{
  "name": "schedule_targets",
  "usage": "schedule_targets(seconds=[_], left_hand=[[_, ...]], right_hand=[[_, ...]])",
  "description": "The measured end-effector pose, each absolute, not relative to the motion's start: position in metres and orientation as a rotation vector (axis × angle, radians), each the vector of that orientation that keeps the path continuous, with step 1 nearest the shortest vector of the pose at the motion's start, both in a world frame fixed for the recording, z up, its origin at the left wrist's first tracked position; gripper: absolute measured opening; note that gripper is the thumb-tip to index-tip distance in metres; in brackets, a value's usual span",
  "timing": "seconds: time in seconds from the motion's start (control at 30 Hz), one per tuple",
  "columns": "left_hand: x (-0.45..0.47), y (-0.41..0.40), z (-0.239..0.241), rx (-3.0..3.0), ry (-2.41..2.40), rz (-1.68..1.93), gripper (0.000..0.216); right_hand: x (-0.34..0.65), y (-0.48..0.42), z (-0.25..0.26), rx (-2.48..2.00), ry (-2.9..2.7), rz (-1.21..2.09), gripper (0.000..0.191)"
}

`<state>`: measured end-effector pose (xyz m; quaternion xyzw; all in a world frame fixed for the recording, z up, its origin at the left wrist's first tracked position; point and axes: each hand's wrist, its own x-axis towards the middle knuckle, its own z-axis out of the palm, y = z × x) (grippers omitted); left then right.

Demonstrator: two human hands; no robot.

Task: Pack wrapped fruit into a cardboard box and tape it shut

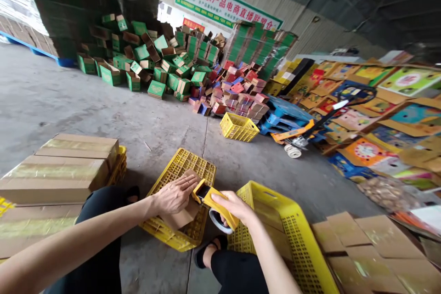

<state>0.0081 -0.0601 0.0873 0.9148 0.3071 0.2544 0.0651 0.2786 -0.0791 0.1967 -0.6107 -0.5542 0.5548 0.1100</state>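
My right hand [230, 204] is wrapped round a yellow tape dispenser [217, 202], a roll of tape hanging beneath it. The dispenser's front end meets the right edge of a small brown cardboard box [181, 217]. On top of that box my left hand [177, 194] lies flat, its fingers stretched out towards the dispenser. Under the box is an upturned yellow plastic crate [170, 165], standing on the floor between my legs. Part of the box is hidden by my left hand.
Taped cartons [62, 172] are stacked at left. A deep yellow crate [292, 220] holding cardboard stands at right, beside more brown boxes [379, 243]. Ahead are a small yellow crate [239, 127], a pallet jack [299, 135], blue pallets [280, 115] and heaped green boxes [156, 88].
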Motion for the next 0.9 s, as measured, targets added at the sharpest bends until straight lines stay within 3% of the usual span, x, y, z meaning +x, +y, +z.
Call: schedule_targets(seconds=[0.2, 0.3, 0.47, 0.67, 0.9], left_hand=[[0.010, -0.064, 0.082, 2.786, 0.917, 0.734, 0.070], [0.011, -0.054, 0.088, 2.749, 0.905, 0.673, 0.062], [0.028, -0.037, 0.098, 2.555, 0.981, 0.778, 0.044], [0.035, -0.033, 0.098, 2.570, 0.881, 0.874, 0.052], [0.008, -0.039, 0.099, 2.705, 0.678, 0.603, 0.070]], right_hand=[[0.293, -0.088, 0.171, -1.634, -1.520, 1.736, 0.077], [0.295, -0.089, 0.160, -1.622, -1.432, 1.732, 0.084], [0.299, -0.093, 0.149, -1.741, -1.402, 1.731, 0.075], [0.300, -0.096, 0.150, -1.627, -1.450, 1.891, 0.084], [0.306, -0.094, 0.144, -1.648, -1.388, 1.750, 0.077]])
